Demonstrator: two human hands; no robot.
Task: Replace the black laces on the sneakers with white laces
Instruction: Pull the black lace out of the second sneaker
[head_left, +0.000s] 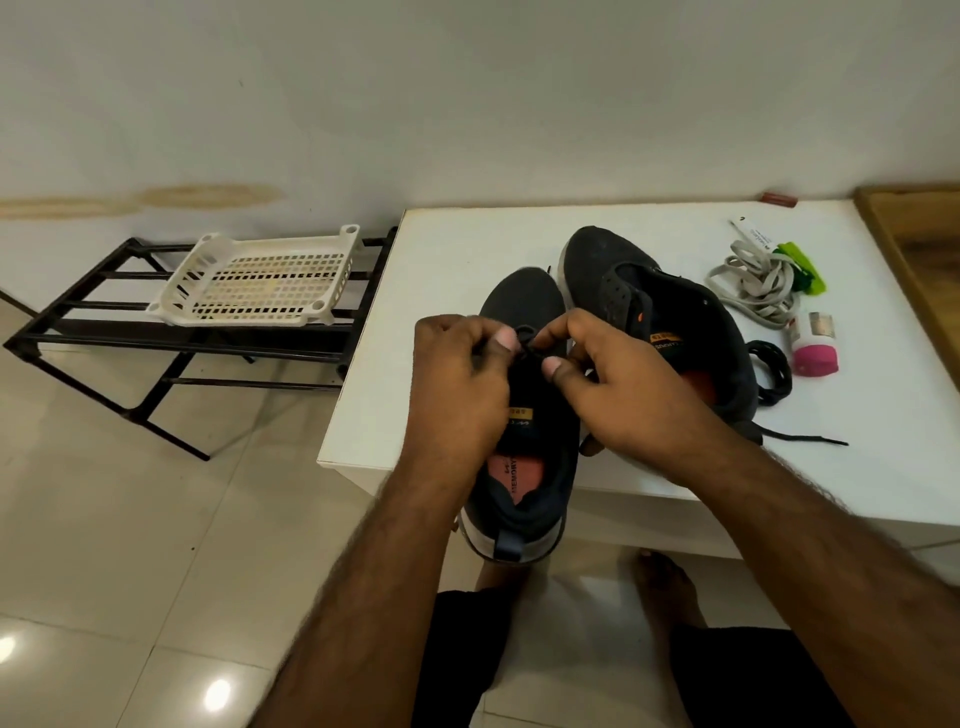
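White tabletop (457, 244) runs under both my hands, its left edge just beyond my left hand (460, 384) and its near edge below my wrists, with pale floor tiles (130, 519) past both edges. I see my left hand curled, thumb and fingers pinching the black lace (525, 340) at the throat of the near sneaker (519, 483), whose heel hangs over the near edge toward me. My right hand (618, 384) is curled too, its thumb and fingers pinching the same lace from the other side, so the two hands almost meet over the tongue. Just beyond my right hand stands the second sneaker (623, 280), toe pointing away, touching the first near the toe. A loose black lace (774, 371) lies coiled right of that shoe, one end trailing toward the near edge. Farther right of my right hand lies the bundle of white laces (756, 288), with a green packet (802, 265) beside it and a pink-capped bottle (813, 345) lying on its side nearer me. Bare tabletop stays open ahead of my left hand, up to the wall. Left of the table, well apart from my left hand, a black metal rack (104, 332) carries a white perforated tray (260, 283).
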